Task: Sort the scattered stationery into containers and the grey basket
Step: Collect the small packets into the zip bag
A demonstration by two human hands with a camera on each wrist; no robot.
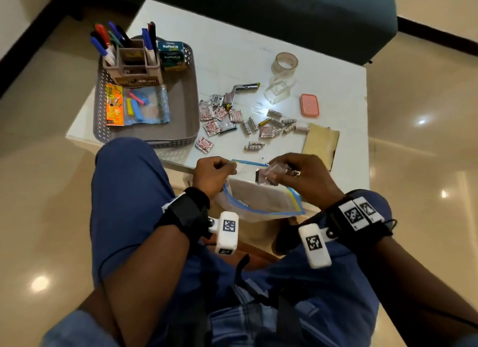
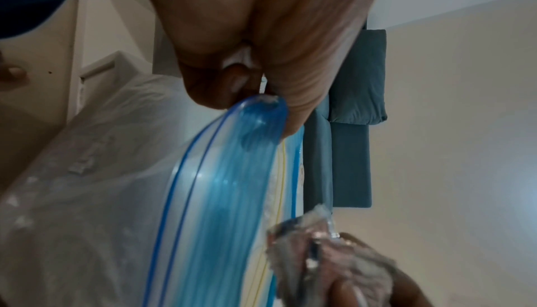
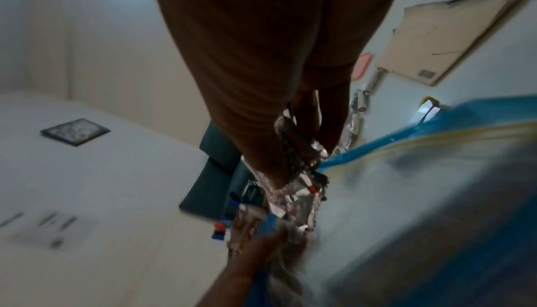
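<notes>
A clear zip bag (image 1: 261,199) with a blue seal strip (image 2: 226,185) hangs over my lap at the table's near edge. My left hand (image 1: 214,171) pinches the left end of its mouth (image 2: 270,103). My right hand (image 1: 297,173) grips a bunch of silvery sachets (image 1: 269,174) (image 3: 293,195) (image 2: 316,254) right at the open mouth. More red-and-white sachets (image 1: 219,116) and small white tubes (image 1: 274,124) lie scattered mid-table. The grey basket (image 1: 181,114) stands at the left with a pen holder (image 1: 134,62), boxes and a filled bag.
On the white table (image 1: 232,54) sit a tape roll (image 1: 285,62), a clear box (image 1: 279,90), a pink lid (image 1: 309,105), a metal stapler-like tool (image 1: 243,88) and a brown envelope (image 1: 320,142) (image 3: 447,41). A dark sofa (image 1: 284,15) runs behind the table.
</notes>
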